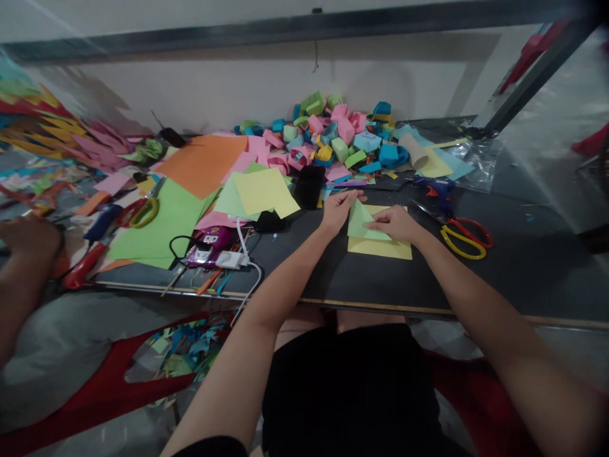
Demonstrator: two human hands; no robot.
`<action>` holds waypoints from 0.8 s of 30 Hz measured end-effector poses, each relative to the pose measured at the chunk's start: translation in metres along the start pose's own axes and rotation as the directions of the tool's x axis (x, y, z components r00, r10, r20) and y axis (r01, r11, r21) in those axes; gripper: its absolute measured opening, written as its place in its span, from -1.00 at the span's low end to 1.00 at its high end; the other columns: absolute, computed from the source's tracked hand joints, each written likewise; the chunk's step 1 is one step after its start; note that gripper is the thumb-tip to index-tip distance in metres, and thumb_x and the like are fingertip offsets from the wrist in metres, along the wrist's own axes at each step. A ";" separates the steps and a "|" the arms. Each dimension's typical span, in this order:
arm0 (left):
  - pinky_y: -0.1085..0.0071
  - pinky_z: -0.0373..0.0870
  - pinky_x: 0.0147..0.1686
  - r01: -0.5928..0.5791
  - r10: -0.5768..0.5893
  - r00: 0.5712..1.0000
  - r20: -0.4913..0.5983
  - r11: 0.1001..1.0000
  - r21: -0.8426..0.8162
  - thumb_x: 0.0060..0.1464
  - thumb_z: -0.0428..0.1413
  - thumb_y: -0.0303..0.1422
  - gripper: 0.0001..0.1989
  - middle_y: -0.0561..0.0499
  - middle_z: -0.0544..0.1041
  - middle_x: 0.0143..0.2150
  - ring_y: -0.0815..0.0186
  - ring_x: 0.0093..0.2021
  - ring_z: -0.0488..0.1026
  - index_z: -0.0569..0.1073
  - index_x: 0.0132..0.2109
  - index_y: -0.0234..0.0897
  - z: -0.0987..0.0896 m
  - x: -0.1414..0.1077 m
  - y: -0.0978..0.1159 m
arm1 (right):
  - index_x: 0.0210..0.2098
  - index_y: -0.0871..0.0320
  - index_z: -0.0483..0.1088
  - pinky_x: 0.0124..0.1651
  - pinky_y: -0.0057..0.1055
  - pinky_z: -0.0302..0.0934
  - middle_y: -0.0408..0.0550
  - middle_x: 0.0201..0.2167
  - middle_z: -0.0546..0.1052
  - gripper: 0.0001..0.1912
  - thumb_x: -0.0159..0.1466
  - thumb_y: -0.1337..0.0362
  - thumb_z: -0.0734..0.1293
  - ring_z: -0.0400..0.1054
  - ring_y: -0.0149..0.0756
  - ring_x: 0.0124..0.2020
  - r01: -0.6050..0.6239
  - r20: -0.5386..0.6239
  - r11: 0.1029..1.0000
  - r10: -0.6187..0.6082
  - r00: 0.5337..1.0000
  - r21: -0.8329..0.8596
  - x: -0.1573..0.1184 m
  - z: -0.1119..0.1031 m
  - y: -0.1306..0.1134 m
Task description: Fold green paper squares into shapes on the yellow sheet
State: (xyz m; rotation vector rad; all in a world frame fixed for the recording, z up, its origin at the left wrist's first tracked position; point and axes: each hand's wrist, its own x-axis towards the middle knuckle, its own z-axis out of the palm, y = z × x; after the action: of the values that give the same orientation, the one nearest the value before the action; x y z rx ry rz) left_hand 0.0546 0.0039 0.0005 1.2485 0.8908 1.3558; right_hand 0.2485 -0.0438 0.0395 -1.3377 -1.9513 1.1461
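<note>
- Head view: your left grip (337,208) pinched the upper edge of a light green sheet (358,223), while the fingertips of your right grip (397,223) held its right side; neither was released.
- Directly below and between both grips, the green sheet lay partly over a yellow sheet (380,249), which rested on the counter (371,282).
- You seemed to be at a folding or shaping step, since the green paper rose in a slanted flap between your fingers; whether a crease was set, you could not tell.
- Judging by that flap, the next move called for lining up the edges and pressing the fold, with one grip steadying the paper.
- Your forearms came in from both sides and converged over the sheets, the left one slanting forward and rightward, the right one slanting forward and leftward.
- Your left grip sat slightly farther from your body than the right, its fingers pointing right; the right grip's fingers pointed left.
- Right of your right grip lay scissors (466,240), with a blue glue gun (441,192) just beyond them; beyond your left grip spread a pile of folded paper pieces (340,132).
</note>
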 end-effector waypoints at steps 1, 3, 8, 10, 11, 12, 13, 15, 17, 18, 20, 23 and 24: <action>0.48 0.46 -0.36 0.021 -0.021 1.000 0.020 1.000 -0.023 -0.02 0.31 0.20 -0.42 -0.05 0.71 -0.33 0.37 -0.38 0.57 0.68 -0.25 -0.29 0.000 0.000 0.000 | -0.62 0.16 0.42 -0.49 -0.38 -0.12 -0.22 -0.68 0.22 -0.35 0.02 -0.35 0.48 -0.02 -0.47 -0.57 0.015 -0.045 1.000 -0.015 0.999 0.014 0.000 0.001 0.000; 0.49 0.43 -0.42 0.076 -0.073 0.993 0.095 0.997 -0.033 -0.14 0.36 0.23 -0.38 -0.02 0.68 -0.39 0.41 -0.46 0.53 0.65 -0.30 -0.30 0.000 0.000 0.003 | -0.59 0.16 0.43 -0.50 -0.38 -0.12 -0.21 -0.67 0.23 -0.34 0.04 -0.36 0.46 -0.01 -0.46 -0.57 0.058 -0.183 0.996 -0.046 0.982 0.062 0.000 0.002 0.000; 0.54 0.31 -0.54 0.086 -0.120 0.964 0.237 0.985 0.148 -0.17 0.34 0.27 -0.34 0.02 0.53 -0.62 0.48 -0.62 0.39 0.55 -0.49 -0.33 0.003 -0.005 0.009 | -0.61 0.14 0.39 -0.51 -0.39 -0.10 -0.19 -0.65 0.27 -0.28 0.02 -0.44 0.44 0.04 -0.45 -0.57 0.145 -0.410 0.975 -0.065 0.910 0.167 0.004 0.002 0.004; 0.55 0.29 -0.54 0.080 -0.128 0.965 0.227 0.975 0.209 -0.10 0.33 0.23 -0.37 0.02 0.52 -0.64 0.49 -0.63 0.37 0.53 -0.51 -0.33 0.003 -0.007 0.010 | -0.67 0.12 0.30 -0.52 -0.39 -0.10 -0.20 -0.69 0.22 -0.24 0.05 -0.48 0.40 0.01 -0.47 -0.61 0.180 -0.438 0.967 -0.084 0.895 0.182 0.007 0.002 0.008; 0.56 0.28 -0.54 0.081 -0.133 0.965 0.224 0.970 0.230 -0.07 0.33 0.21 -0.39 0.02 0.52 -0.64 0.50 -0.63 0.37 0.53 -0.52 -0.33 0.002 -0.007 0.010 | -0.69 0.11 0.28 -0.53 -0.39 -0.09 -0.20 -0.71 0.21 -0.22 0.07 -0.49 0.37 0.02 -0.46 -0.62 0.201 -0.449 0.961 -0.097 0.888 0.189 0.008 0.001 0.010; 0.57 0.28 -0.55 0.081 -0.138 0.965 0.225 0.967 0.243 -0.06 0.33 0.19 -0.40 0.02 0.52 -0.64 0.50 -0.63 0.37 0.53 -0.51 -0.33 0.002 -0.008 0.011 | -0.70 0.11 0.28 -0.53 -0.39 -0.08 -0.19 -0.72 0.23 -0.22 0.10 -0.50 0.34 0.04 -0.46 -0.63 0.219 -0.458 0.956 -0.108 0.882 0.196 0.009 0.001 0.011; 0.57 0.27 -0.55 0.080 -0.140 0.963 0.230 0.965 0.250 -0.06 0.34 0.18 -0.41 0.02 0.52 -0.64 0.50 -0.63 0.37 0.53 -0.51 -0.33 0.002 -0.008 0.011 | -0.69 0.10 0.29 -0.53 -0.39 -0.06 -0.19 -0.72 0.25 -0.22 0.12 -0.50 0.33 0.06 -0.45 -0.64 0.234 -0.472 0.951 -0.116 0.874 0.200 0.009 0.000 0.012; 0.57 0.26 -0.55 0.072 -0.135 0.959 0.249 0.966 0.247 -0.07 0.34 0.19 -0.40 0.02 0.52 -0.64 0.50 -0.63 0.38 0.53 -0.51 -0.33 0.001 -0.008 0.011 | -0.64 0.11 0.38 -0.53 -0.39 -0.02 -0.18 -0.71 0.29 -0.26 0.10 -0.47 0.37 0.09 -0.44 -0.64 0.246 -0.502 0.947 -0.113 0.857 0.207 0.010 0.000 0.012; 0.58 0.27 -0.55 0.062 -0.125 0.955 0.267 0.971 0.232 -0.09 0.34 0.21 -0.38 0.01 0.53 -0.64 0.50 -0.63 0.38 0.53 -0.52 -0.33 0.002 -0.008 0.012 | -0.58 0.12 0.46 -0.53 -0.40 0.02 -0.20 -0.69 0.32 -0.32 0.05 -0.42 0.45 0.10 -0.45 -0.64 0.238 -0.527 0.946 -0.089 0.845 0.221 0.009 0.000 0.009; 0.57 0.27 -0.56 0.060 -0.121 0.955 0.271 0.973 0.221 -0.09 0.33 0.23 -0.37 0.01 0.52 -0.64 0.50 -0.63 0.38 0.52 -0.53 -0.33 0.003 -0.008 0.012 | -0.55 0.12 0.49 -0.53 -0.40 0.05 -0.20 -0.67 0.34 -0.35 0.02 -0.39 0.48 0.10 -0.45 -0.63 0.231 -0.536 0.946 -0.077 0.841 0.227 0.008 0.001 0.008; 0.57 0.29 -0.56 0.062 -0.115 0.955 0.275 0.979 0.192 -0.07 0.29 0.27 -0.33 0.00 0.52 -0.64 0.49 -0.64 0.39 0.52 -0.53 -0.33 0.004 -0.009 0.014 | -0.51 0.13 0.53 -0.52 -0.39 0.10 -0.19 -0.65 0.39 -0.39 0.00 -0.34 0.52 0.15 -0.43 -0.62 0.227 -0.560 0.949 -0.068 0.826 0.220 0.007 0.003 0.005; 0.55 0.34 -0.55 0.071 -0.115 0.957 0.265 0.983 0.170 -0.01 0.23 0.31 -0.30 -0.01 0.52 -0.63 0.47 -0.63 0.43 0.53 -0.51 -0.34 0.007 -0.009 0.014 | -0.49 0.14 0.56 -0.51 -0.38 0.16 -0.16 -0.63 0.43 -0.42 0.03 -0.30 0.51 0.21 -0.41 -0.61 0.241 -0.598 0.950 -0.076 0.798 0.200 0.007 0.005 0.004; 0.55 0.35 -0.54 0.071 -0.114 0.960 0.256 0.983 0.171 0.01 0.23 0.29 -0.31 -0.02 0.52 -0.63 0.47 -0.63 0.44 0.53 -0.51 -0.34 0.008 -0.009 0.014 | -0.48 0.14 0.56 -0.51 -0.38 0.16 -0.16 -0.63 0.43 -0.42 0.04 -0.30 0.51 0.21 -0.41 -0.61 0.240 -0.599 0.949 -0.073 0.798 0.204 0.007 0.006 0.004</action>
State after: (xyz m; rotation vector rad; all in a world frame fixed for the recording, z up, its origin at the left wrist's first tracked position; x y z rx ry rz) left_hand 0.0587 -0.0081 0.0137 1.4543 0.8694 1.0289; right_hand 0.2435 -0.0387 0.0324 -1.1709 -1.3660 0.7566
